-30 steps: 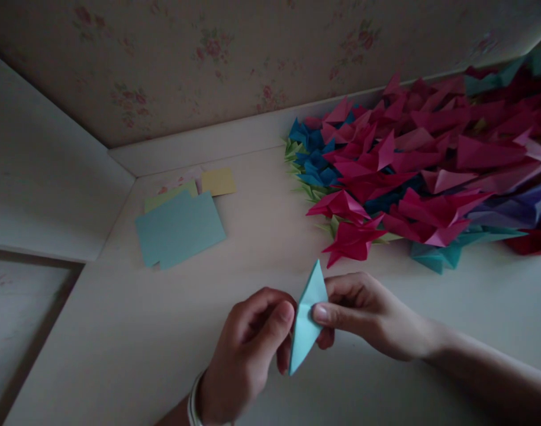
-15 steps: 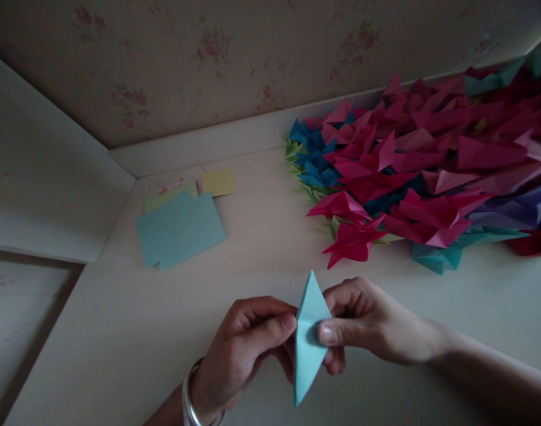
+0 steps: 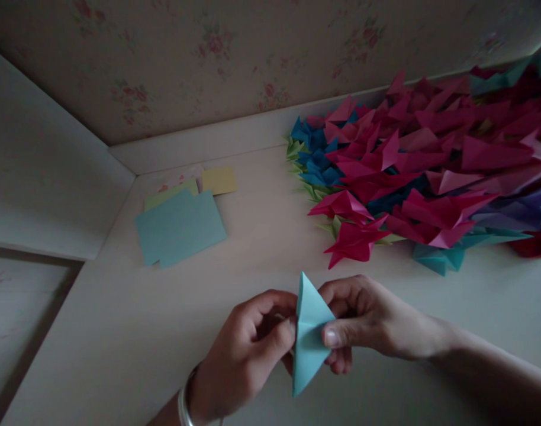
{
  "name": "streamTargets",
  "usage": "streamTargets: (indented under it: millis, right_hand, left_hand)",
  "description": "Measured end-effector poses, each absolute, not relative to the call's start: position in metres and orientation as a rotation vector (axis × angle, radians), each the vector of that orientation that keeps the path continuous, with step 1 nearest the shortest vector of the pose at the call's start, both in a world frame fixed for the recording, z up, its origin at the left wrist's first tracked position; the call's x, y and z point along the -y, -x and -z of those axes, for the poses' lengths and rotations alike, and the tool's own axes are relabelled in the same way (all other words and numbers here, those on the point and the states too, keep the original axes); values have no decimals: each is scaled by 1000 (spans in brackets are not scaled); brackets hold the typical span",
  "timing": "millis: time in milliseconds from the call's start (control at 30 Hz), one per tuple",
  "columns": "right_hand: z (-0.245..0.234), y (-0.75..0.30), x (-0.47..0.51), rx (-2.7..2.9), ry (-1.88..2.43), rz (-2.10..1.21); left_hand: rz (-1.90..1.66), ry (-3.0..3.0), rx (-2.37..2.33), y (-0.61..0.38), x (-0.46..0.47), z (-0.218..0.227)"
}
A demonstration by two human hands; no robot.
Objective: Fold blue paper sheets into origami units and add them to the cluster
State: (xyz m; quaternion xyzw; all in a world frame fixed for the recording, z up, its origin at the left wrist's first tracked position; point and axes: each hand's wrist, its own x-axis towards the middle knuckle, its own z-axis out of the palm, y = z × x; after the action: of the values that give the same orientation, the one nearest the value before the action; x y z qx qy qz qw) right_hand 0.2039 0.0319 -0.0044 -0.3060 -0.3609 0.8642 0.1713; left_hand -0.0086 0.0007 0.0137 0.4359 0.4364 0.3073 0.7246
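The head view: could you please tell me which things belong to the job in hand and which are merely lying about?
In the job: folded paper, right hand gripping it, left hand at its edge.
Apparently lying about: flat blue paper, yellow paper, green paper, origami pile.

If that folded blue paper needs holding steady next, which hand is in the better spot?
Probably the right hand: its thumb lies on the front of the folded blue paper, with fingers behind. The left hand is at the opposite edge, its grip partly hidden.

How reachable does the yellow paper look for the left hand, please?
Probably yes: nothing stands between the left hand and the yellow paper, though it is occupied at the folded blue paper.
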Motion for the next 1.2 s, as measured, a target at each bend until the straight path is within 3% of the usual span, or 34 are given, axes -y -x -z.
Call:
streamTargets:
  millis: [200, 533, 700, 933, 1200]
  right_hand:
    - [7, -201, -27, 1233, 963, -2215]
    - [14, -194, -15, 1687, 1354, -1280]
    - [7, -193, -10, 1866, 1063, -1336]
    - [13, -192, -8, 1870, 1113, -1193]
    - [13, -196, -14, 1866, 910, -903]
  left_hand:
    - [-664, -1141, -998, 7, -1, -13]
    - [-787, -1720, -1345, 2, 8, 1]
    - [-833, -1968, -1270, 1, 8, 8]
    - [-914, -1998, -1220, 4, 8, 10]
    - [-962, -1315, -1115, 3, 0, -4]
